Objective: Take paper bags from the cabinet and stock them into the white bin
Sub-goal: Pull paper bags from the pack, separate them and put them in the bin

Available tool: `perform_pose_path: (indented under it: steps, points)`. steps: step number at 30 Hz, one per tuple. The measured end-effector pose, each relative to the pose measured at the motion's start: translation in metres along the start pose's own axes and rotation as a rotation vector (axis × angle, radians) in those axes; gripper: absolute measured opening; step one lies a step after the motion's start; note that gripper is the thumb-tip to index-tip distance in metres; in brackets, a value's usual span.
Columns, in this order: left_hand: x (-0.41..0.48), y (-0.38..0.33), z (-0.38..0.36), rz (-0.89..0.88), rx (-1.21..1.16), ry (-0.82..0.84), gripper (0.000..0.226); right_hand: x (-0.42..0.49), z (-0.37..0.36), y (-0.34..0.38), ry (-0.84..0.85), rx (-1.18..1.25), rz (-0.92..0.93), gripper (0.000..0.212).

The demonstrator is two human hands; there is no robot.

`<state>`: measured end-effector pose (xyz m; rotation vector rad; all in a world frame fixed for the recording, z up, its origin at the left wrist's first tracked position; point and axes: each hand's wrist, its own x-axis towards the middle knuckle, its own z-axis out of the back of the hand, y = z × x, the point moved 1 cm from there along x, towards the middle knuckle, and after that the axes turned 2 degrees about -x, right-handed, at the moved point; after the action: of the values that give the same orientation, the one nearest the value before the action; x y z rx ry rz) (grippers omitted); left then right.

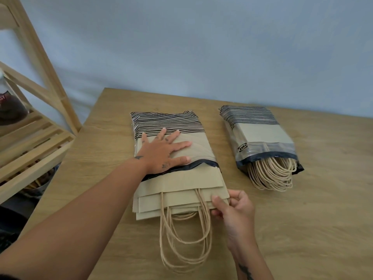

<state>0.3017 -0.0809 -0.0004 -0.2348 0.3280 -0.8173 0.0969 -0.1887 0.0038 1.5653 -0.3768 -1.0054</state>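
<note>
Off the table's (pixel 323 219) left edge stands a slatted wooden shelf (pixel 40 138). Near the far edge, right of centre, a second wrapped pack (pixel 260 136) lies with its cord handles spilling out, well clear of both hands. Mid-table, the paper bags (pixel 181 190) stick half out of their striped plastic wrapper (pixel 171 122). Left hand (pixel 161 152) lies flat, fingers spread, pressing on the wrapper. Right hand (pixel 234 209) pinches the bags' near right corner.

Matt paper bags (pixel 181 190), glossy plastic wrap (pixel 268 147)
</note>
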Motion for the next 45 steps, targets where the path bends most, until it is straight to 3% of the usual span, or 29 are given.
perform_pose_path:
  steps: [3, 9, 11, 14, 19, 31, 36, 45]
  points:
    - [-0.001, -0.001, -0.001, -0.006, 0.026, -0.01, 0.061, 0.002, 0.005, -0.001, 0.043, -0.081, 0.034, 0.03]
    - [-0.004, -0.003, 0.0, -0.017, 0.028, 0.008, 0.063, 0.012, 0.0, 0.014, 0.096, -0.216, -0.031, 0.093]
    - [-0.004, -0.003, 0.001, -0.016, 0.02, 0.01, 0.063, 0.017, -0.007, 0.019, 0.076, -0.213, -0.03, 0.08]
    - [-0.004, -0.004, 0.001, -0.017, 0.029, 0.019, 0.063, 0.027, -0.012, 0.023, 0.026, -0.207, -0.029, 0.037]
    - [-0.004, -0.003, 0.005, -0.018, 0.01, 0.057, 0.062, 0.032, -0.016, 0.021, 0.04, -0.064, -0.161, 0.02]
    - [-0.001, 0.003, 0.005, -0.032, 0.029, 0.04, 0.057, -0.009, 0.003, -0.007, 0.056, -0.122, 0.023, 0.018]
    - [-0.022, -0.015, 0.009, 0.037, 0.228, -0.151, 0.056, -0.012, 0.004, -0.008, 0.196, -0.122, 0.152, 0.043]
    - [-0.046, -0.018, -0.016, 0.174, -0.038, -0.091, 0.045, -0.001, -0.005, -0.008, 0.261, -0.074, 0.18, 0.037]
